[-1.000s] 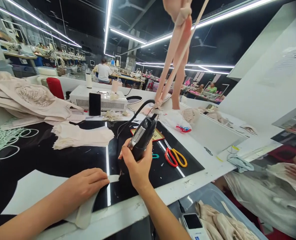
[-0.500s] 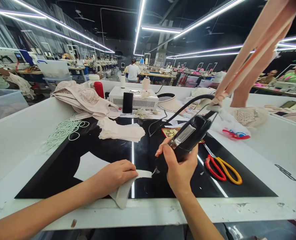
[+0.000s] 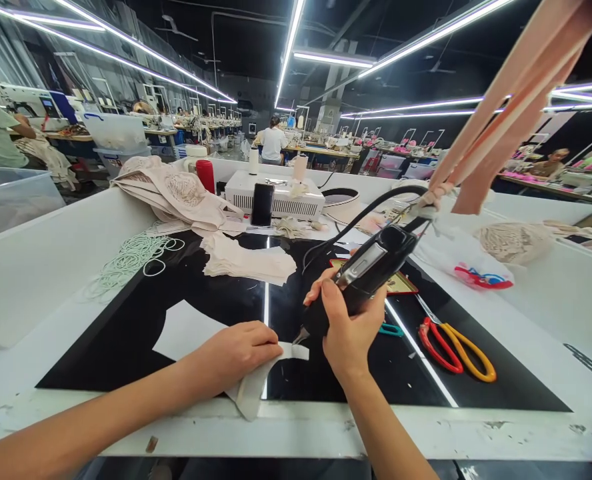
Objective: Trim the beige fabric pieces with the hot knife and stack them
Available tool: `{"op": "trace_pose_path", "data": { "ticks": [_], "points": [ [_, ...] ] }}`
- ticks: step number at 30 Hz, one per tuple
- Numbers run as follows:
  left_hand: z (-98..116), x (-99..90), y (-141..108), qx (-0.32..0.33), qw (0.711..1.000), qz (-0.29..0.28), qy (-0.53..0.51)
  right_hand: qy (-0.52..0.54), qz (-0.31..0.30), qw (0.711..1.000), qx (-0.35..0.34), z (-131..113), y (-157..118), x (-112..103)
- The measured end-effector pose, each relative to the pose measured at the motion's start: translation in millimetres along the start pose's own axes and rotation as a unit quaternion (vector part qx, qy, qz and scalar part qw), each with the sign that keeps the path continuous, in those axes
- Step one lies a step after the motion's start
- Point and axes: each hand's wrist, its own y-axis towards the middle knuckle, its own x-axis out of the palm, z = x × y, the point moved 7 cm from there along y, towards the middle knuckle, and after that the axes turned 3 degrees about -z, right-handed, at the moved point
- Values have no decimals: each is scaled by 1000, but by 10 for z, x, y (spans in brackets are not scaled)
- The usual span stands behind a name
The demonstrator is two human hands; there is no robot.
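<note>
My left hand [image 3: 241, 352] lies closed over a pale fabric piece [image 3: 250, 395], its fingers pressing it on the black board [image 3: 216, 300]. One narrow end of the fabric sticks out to the right of my fingertips. Under my left wrist is a white curved sheet [image 3: 183, 333], partly covered. Wrapped in my right hand [image 3: 350, 337] is a black corded hand tool [image 3: 379, 263], tilted, with a metal plate on its side. Its thin metal tip [image 3: 301, 336] meets the protruding fabric end. Pinkish straps [image 3: 506, 113] hang down to the tool's cord end.
Red-and-yellow-handled scissors [image 3: 441, 347] lie right of my right hand, near a shallow tray [image 3: 403, 283]. Stacked fabric pieces [image 3: 249, 260] and green cord loops [image 3: 131, 263] lie behind and left. Farther back stand a phone [image 3: 263, 205] and a white vented box [image 3: 236, 193].
The tool has moved slightly left and its tip now sits over the fabric end instead of beside it. A teal-handled item shows beneath my right hand. The view has shifted a little.
</note>
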Motion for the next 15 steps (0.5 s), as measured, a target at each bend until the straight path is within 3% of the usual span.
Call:
{"op": "trace_pose_path", "data": {
  "ticks": [10, 15],
  "points": [
    [14, -4, -7, 12, 1000, 16, 4, -9, -6, 1000, 1, 6, -15, 49],
    [14, -11, -5, 7, 1000, 11, -3, -14, 10, 1000, -6, -33, 13, -66]
  ]
}}
